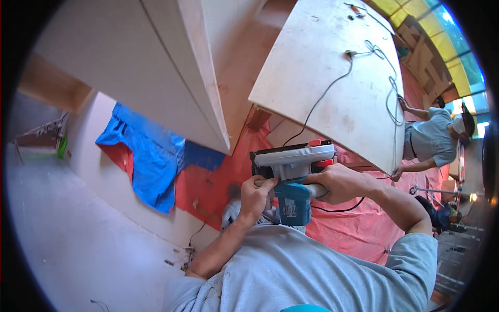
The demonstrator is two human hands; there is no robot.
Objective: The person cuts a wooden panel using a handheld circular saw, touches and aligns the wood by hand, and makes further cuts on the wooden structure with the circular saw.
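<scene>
A teal and grey hand-held power tool [294,202] is held up in front of my chest. Its long pale-grey body runs across the top, with a dark strip along the upper side and red parts at the right end; its exact kind I cannot make out. My left hand [254,196] is closed on the tool's left side, thumb and fingers pinched near the teal housing. Wrapped around the grey handle at the right is my right hand [340,184]. A black cord [340,209] curves away below that hand.
Beyond the tool stands a large white-topped table [322,78] with a grey cable [326,93] across it. A co-worker [434,135] at its right touches its edge. A tall white panel [140,57] rises at left, above a blue tarp [148,156]. Red sheeting [358,231] covers the floor.
</scene>
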